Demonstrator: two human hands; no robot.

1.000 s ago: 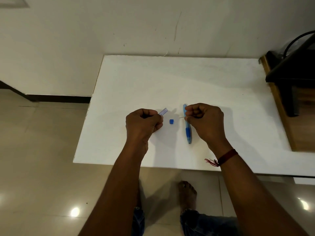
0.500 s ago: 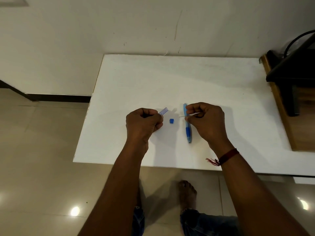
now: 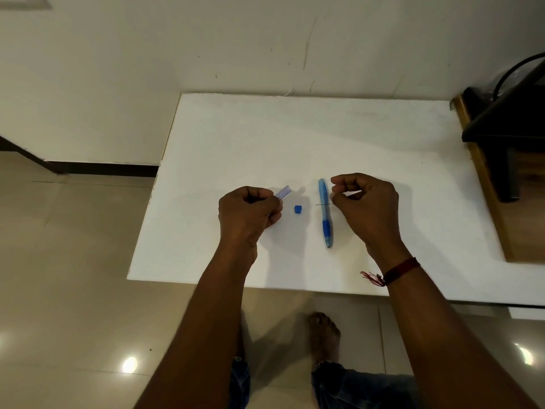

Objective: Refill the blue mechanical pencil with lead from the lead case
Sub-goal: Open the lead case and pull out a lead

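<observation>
Currently, in the head view, my left hand (image 3: 249, 212) is curled, its grip closed around the lead case (image 3: 283, 191), whose open end sticks out up and to the right of my fist. My right hand (image 3: 367, 206) has its grip pinched on a single thin lead (image 3: 323, 204), thumb against forefinger; the free end of the lead points left and crosses over the pencil barrel.

The blue pencil (image 3: 324, 212) lies flat on the white counter (image 3: 295, 137), untouched, just left of my right hand. Its long axis runs away from me: tip nearest my body, top end farthest. A small blue cap (image 3: 298, 209) sits on the counter between the two hands, apart from both.

The lead lies roughly square to the pencil's axis. The right hand is nearer the pencil. My judgement: the lead must be turned in line with the barrel, and the pencil lifted, before insertion at the top end.
</observation>
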